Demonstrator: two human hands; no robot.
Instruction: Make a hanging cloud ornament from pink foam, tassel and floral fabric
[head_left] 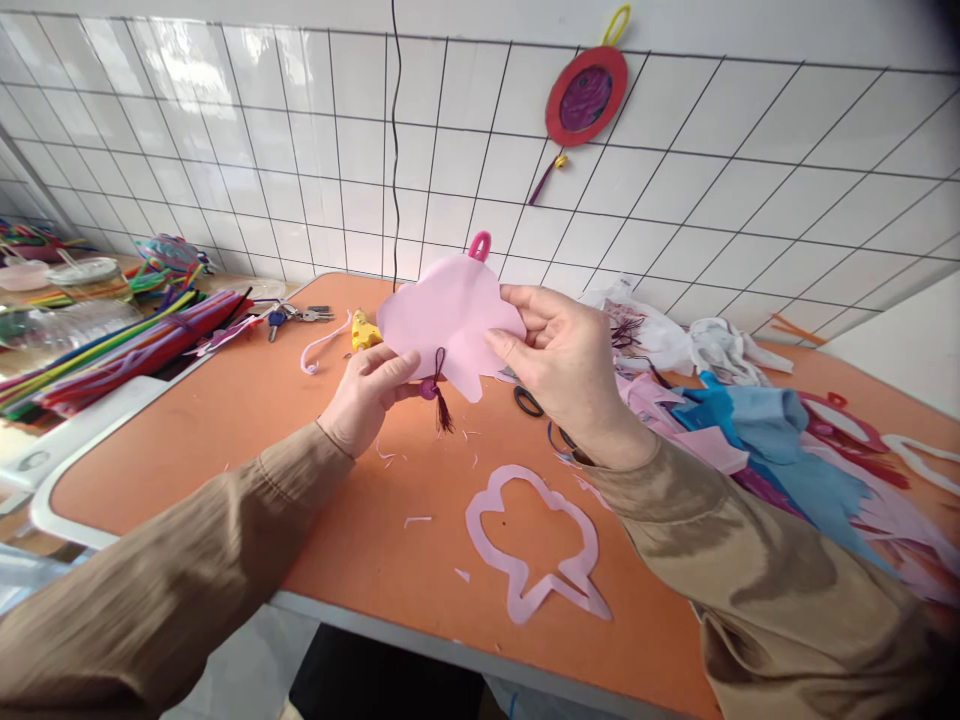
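Note:
Above the table I hold up a pink cloud-shaped cutout (446, 310), gripped at both lower sides. My left hand (375, 388) pinches its left lower edge, thumb on the front. My right hand (559, 350) grips the right edge between thumb and fingers. A bright pink loop (480, 246) stands up from the cutout's top. At its lower edge hangs a dark tassel (444, 410) with a purple bead (428, 389), close to my left fingertips. Below, on the table, lies a pink outline frame (495, 480) of similar shape.
Scissors (529, 401) lie partly behind my right hand on the orange table (360, 540). Keys (300, 314) and a yellow piece (365, 330) sit at the back left. Colourful pipe cleaners (150, 345) are piled left; blue fabric (772, 420) and scraps lie right. A red round ornament (621, 72) hangs on the tiled wall.

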